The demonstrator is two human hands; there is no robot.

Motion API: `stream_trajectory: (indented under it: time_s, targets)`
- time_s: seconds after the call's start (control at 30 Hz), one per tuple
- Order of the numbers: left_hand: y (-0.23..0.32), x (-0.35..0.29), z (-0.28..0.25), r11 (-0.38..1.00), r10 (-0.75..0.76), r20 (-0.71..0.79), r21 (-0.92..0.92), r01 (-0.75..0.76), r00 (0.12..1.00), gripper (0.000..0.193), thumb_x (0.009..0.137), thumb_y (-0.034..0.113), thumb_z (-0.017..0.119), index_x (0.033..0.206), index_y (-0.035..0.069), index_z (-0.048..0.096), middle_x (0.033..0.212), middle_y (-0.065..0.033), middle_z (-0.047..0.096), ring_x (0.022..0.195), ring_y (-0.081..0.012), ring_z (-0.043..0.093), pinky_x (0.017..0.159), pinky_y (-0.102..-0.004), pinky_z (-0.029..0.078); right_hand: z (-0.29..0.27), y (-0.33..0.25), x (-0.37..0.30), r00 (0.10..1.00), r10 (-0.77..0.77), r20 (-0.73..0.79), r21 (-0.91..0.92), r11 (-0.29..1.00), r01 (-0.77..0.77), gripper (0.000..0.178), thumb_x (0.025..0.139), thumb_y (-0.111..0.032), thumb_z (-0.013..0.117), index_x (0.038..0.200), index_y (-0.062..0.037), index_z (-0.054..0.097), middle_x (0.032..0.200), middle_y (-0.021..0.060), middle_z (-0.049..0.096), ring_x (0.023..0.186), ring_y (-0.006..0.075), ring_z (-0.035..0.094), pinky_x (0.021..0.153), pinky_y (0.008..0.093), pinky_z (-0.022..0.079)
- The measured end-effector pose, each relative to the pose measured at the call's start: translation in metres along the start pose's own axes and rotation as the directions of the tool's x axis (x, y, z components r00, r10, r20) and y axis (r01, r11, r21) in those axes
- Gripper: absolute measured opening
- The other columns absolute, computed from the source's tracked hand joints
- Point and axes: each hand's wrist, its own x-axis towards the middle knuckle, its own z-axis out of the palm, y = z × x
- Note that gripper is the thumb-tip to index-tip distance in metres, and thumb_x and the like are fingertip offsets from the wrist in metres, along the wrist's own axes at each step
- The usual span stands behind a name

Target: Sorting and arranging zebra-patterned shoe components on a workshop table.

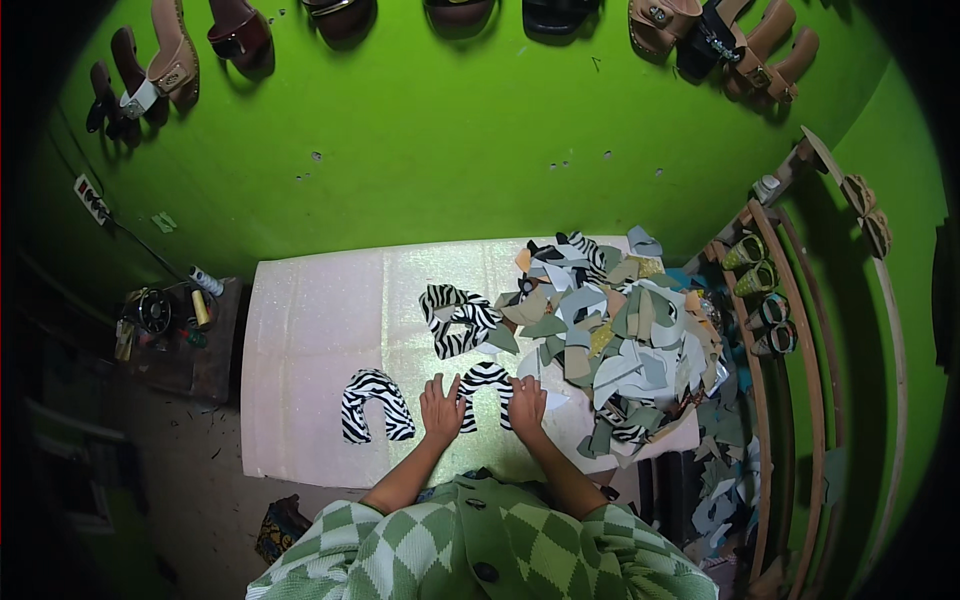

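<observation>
A zebra-striped, U-shaped piece point(488, 374) lies on the pale, glittery tabletop point(310, 310) before me, its curved end pointing away. My left hand point(440, 408) rests on or against its left leg, palm down, fingers stretched forward. On the other leg lies my right hand point(526, 404), also with fingers extended; it hides part of that leg. To the left stands apart another striped U-shaped piece or small stack point(376, 406). Farther off, several more striped pieces point(458, 320) overlap in a loose heap.
A large pile of grey, green, white and tan scraps point(630, 340) covers the table's right side. Beyond it, a wooden rack point(765, 400) holds sandals. A small dark table point(185, 345) with thread spools stands at left. Shoes point(345, 20) hang along the green wall.
</observation>
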Motion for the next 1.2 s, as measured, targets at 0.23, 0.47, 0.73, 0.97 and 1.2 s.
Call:
stream_trajectory:
  time_s: [0.23,0.47,0.73,0.97,1.2]
  targets:
    - [0.001,-0.004,0.006,0.963,-0.128,-0.034,-0.242,0.116,0.991,0.05,0.071,0.007,0.063,0.118,0.001,0.047,0.098,-0.0145,0.052,0.093,-0.0305,0.047,0.082,-0.0379,0.04,0.001,-0.017,0.01,0.986,0.153,0.073,0.173,0.971,-0.163,0.054,0.065,-0.002,0.068,0.114,-0.0017,0.048,0.101,0.0171,0.05,0.095,0.033,0.049,0.084,0.0397,0.041]
    - [-0.007,0.004,0.032,0.807,-0.369,0.017,-0.491,0.33,0.929,0.038,0.067,0.008,0.069,0.102,0.002,0.053,0.094,-0.0121,0.056,0.091,-0.0287,0.049,0.082,-0.0371,0.04,0.012,-0.004,0.014,0.943,0.197,0.27,0.341,0.896,-0.285,0.038,0.066,-0.008,0.07,0.101,-0.002,0.056,0.097,0.0166,0.055,0.095,0.0332,0.053,0.083,0.0393,0.043]
    - [-0.044,0.014,0.041,0.538,-0.385,0.313,-0.688,0.487,0.868,0.04,0.068,0.021,0.076,0.097,0.001,0.055,0.091,-0.0109,0.06,0.08,-0.0218,0.06,0.074,-0.03,0.049,0.011,0.021,0.016,0.859,0.109,0.5,0.769,0.4,-0.498,0.024,0.078,-0.006,0.065,0.099,0.0011,0.057,0.08,0.0038,0.062,0.072,0.0101,0.057,0.063,0.0217,0.046]
    - [-0.057,0.016,-0.027,0.049,-0.161,0.523,-0.843,0.536,0.837,0.041,0.074,0.004,0.07,0.109,-0.001,0.048,0.088,-0.0086,0.06,0.078,-0.0135,0.058,0.071,-0.0247,0.049,-0.014,-0.009,0.025,0.845,-0.007,0.534,0.803,0.316,-0.505,0.016,0.081,-0.005,0.064,0.095,-0.0011,0.059,0.075,0.0003,0.061,0.06,0.0033,0.051,0.052,0.0168,0.039]
    - [-0.106,0.004,-0.058,0.223,-0.335,0.359,-0.868,0.443,0.871,0.02,0.075,0.009,0.071,0.09,0.0,0.062,0.081,-0.0064,0.065,0.073,-0.01,0.059,0.067,-0.0211,0.046,-0.017,-0.082,0.041,0.818,-0.082,0.569,0.782,0.362,-0.508,0.013,0.08,-0.009,0.066,0.091,-0.002,0.063,0.073,-0.0005,0.062,0.058,0.0031,0.052,0.05,0.0166,0.04]
